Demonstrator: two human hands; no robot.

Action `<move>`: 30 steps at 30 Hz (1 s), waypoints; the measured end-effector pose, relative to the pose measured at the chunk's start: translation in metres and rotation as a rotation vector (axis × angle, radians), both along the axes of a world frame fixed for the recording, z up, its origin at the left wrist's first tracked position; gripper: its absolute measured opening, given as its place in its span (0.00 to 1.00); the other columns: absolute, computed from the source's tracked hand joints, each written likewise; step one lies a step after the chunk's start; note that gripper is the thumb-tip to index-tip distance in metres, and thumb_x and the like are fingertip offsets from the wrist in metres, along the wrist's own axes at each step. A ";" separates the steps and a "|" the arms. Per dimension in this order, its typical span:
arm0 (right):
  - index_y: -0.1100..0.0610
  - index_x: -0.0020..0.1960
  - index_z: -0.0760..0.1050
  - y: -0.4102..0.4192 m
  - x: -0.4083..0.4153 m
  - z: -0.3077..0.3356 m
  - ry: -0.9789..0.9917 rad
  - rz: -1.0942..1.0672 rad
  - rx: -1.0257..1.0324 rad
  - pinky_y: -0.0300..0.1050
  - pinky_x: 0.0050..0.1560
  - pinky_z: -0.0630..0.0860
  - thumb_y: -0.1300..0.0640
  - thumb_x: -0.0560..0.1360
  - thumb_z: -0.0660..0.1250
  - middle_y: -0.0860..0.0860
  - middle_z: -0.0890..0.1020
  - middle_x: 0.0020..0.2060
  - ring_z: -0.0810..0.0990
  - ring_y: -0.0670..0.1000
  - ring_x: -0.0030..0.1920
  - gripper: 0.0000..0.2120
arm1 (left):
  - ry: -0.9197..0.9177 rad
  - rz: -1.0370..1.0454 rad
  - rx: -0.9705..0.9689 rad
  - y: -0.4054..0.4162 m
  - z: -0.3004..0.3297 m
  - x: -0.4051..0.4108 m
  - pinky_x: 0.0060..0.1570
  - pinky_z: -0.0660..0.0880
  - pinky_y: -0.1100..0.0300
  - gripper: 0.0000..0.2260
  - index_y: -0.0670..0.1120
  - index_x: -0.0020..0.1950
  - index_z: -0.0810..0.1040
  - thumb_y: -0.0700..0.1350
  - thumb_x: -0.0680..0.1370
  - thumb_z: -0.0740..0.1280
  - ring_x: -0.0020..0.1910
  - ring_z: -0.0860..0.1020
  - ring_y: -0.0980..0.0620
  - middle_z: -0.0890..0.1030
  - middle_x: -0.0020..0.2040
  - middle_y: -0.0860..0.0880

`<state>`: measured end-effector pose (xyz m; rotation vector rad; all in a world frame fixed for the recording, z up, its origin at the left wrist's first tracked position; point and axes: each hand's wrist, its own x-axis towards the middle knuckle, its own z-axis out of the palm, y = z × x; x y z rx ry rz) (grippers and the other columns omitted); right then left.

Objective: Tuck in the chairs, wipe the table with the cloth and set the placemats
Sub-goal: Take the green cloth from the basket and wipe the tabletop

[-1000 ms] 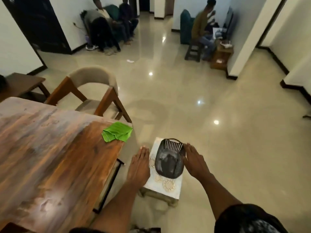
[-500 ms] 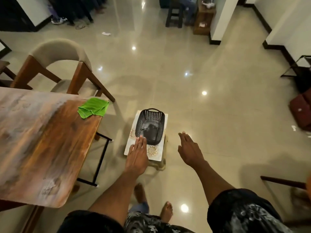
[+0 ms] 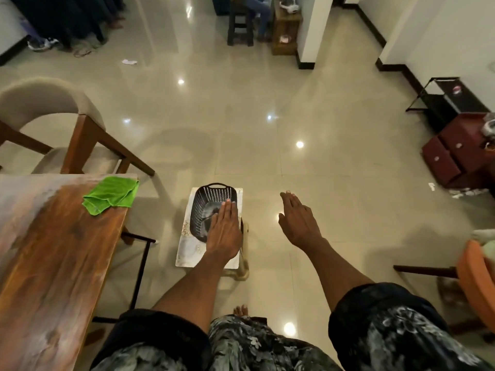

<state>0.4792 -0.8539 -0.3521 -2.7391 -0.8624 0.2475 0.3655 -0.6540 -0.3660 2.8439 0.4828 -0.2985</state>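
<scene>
My left hand (image 3: 223,231): flat, fingers together, palm down over the near right rim of the black basket (image 3: 207,207); holding nothing that I can see, and I cannot tell if it touches the rim.
My right hand (image 3: 298,219): open, fingers straight, hanging over bare floor to the right of the stool, empty.
Basket: sits on the pale placemats (image 3: 187,250), which lie across a small stool (image 3: 242,266) just off the table's right edge.
Cloth (image 3: 111,195): green, crumpled, at the table's far right corner, partly over the edge.
Table (image 3: 53,263): dusty grey film over the far left part, so I judge wiping is not finished.
Chair (image 3: 67,129): at the table's far end, seat seemingly not pushed under.
Step in hand: likely reaching for the basket and placemats.
Next move: lift the basket clear, then slide the mats off the stool with both hands.
</scene>
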 end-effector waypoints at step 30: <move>0.62 0.83 0.57 0.038 0.323 0.011 -0.031 0.284 0.029 0.56 0.76 0.64 0.55 0.87 0.56 0.60 0.59 0.84 0.56 0.58 0.85 0.27 | -0.012 0.214 0.081 -0.006 0.019 0.280 0.84 0.52 0.46 0.31 0.41 0.87 0.45 0.49 0.89 0.54 0.88 0.45 0.44 0.45 0.88 0.40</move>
